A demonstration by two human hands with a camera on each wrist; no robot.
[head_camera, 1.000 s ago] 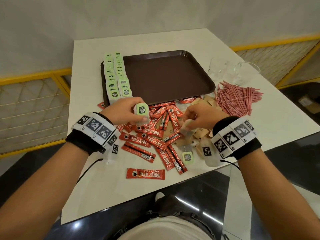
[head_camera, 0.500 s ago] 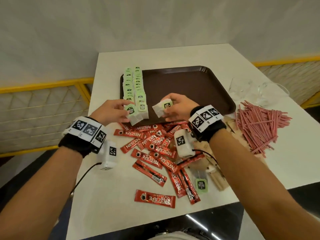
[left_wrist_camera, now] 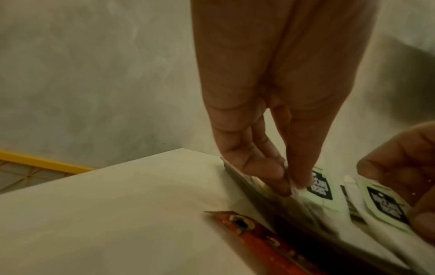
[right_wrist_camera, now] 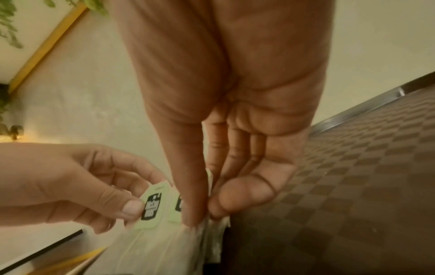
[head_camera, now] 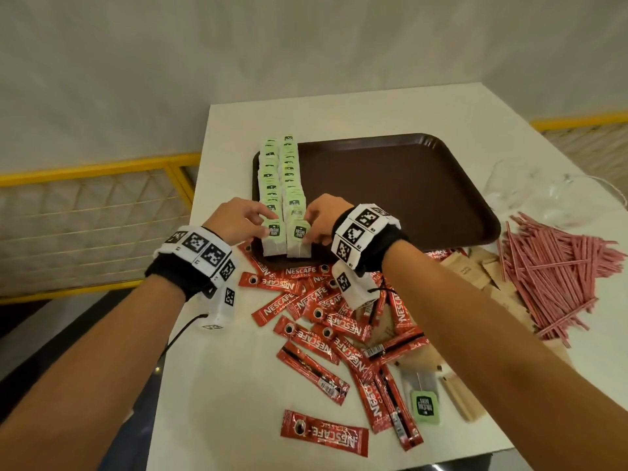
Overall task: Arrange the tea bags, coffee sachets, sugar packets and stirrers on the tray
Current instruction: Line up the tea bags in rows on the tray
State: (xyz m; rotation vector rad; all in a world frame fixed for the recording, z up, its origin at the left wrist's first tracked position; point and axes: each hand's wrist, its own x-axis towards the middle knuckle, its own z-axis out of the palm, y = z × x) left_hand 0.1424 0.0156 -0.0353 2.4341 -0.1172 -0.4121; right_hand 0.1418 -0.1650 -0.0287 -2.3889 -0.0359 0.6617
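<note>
Two rows of green-tagged tea bags (head_camera: 278,178) run along the left side of the brown tray (head_camera: 401,185). At the near end of the left row my left hand (head_camera: 261,229) pinches the front tea bag (head_camera: 273,237); the left wrist view shows its fingers (left_wrist_camera: 270,171) on that bag (left_wrist_camera: 321,186). Beside it my right hand (head_camera: 311,229) pinches the front tea bag of the right row (head_camera: 298,241), thumb and fingertips (right_wrist_camera: 195,204) closed over its top (right_wrist_camera: 179,203). Red coffee sachets (head_camera: 326,317) lie scattered in front of the tray.
Pink stirrers (head_camera: 550,266) are heaped at the right, brown sugar packets (head_camera: 472,270) beside them. One loose tea bag (head_camera: 424,406) lies near the table's front edge. Clear plastic bags (head_camera: 543,195) sit at the far right. A yellow railing (head_camera: 95,171) runs left of the table.
Both hands carried tea bags from the sachet pile up to the tray and now hold them at the near ends of the two rows. The camera has tilted forward.
</note>
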